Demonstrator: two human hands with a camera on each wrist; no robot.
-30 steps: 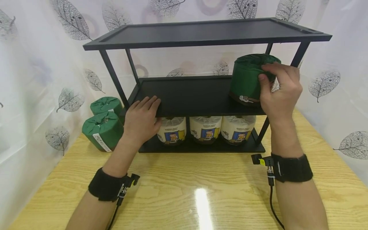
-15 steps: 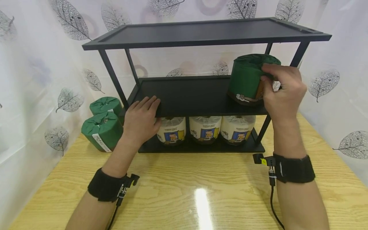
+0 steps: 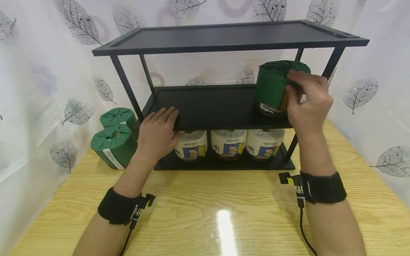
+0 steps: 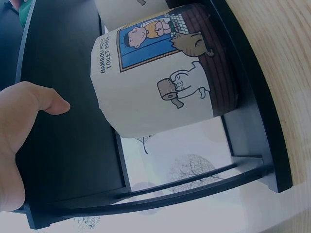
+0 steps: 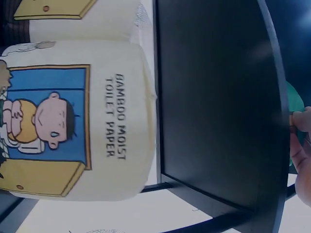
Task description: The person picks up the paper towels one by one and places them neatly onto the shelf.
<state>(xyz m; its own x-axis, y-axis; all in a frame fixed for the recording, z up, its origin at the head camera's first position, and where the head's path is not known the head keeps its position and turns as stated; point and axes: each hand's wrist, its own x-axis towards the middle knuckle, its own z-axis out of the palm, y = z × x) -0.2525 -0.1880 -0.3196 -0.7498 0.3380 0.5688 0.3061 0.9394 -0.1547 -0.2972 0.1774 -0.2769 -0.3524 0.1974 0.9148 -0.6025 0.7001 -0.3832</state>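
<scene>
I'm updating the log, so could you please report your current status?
Right fingers pinching green roll. Left fingers resting on middle shelf. Roll upright at shelf's right end; no obstruction seen.

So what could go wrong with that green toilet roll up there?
The right hand pinches the green-wrapped toilet roll only near its top, so the wrapper might tear or slip.

The roll is near the right end of the middle shelf, so a sideways bump might knock it off.

The left hand rests on that shelf's front left part; pressing too hard might shift the black rack and jostle the white toilet rolls below.
</scene>
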